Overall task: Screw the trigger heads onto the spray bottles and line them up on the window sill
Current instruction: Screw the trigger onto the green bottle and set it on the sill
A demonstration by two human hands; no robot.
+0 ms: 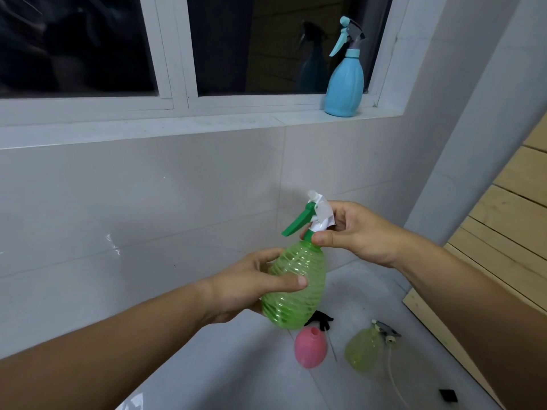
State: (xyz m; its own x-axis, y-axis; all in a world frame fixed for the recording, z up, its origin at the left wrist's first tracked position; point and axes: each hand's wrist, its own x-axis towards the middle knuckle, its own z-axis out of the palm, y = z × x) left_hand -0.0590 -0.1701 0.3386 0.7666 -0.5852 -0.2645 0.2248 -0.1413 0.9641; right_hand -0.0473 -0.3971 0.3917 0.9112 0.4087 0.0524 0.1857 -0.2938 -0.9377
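My left hand [254, 285] wraps green bottle [293, 288]; right hand [355, 232] pinches its trigger head [310, 214] at the collar. Blue bottle [344, 81] on sill [177, 125]; pink bottle [310, 347], yellow bottle [362, 352] on floor [236, 365].

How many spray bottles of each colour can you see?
blue spray bottle: 1
green spray bottle: 1
pink spray bottle: 1
yellow spray bottle: 1
Total: 4
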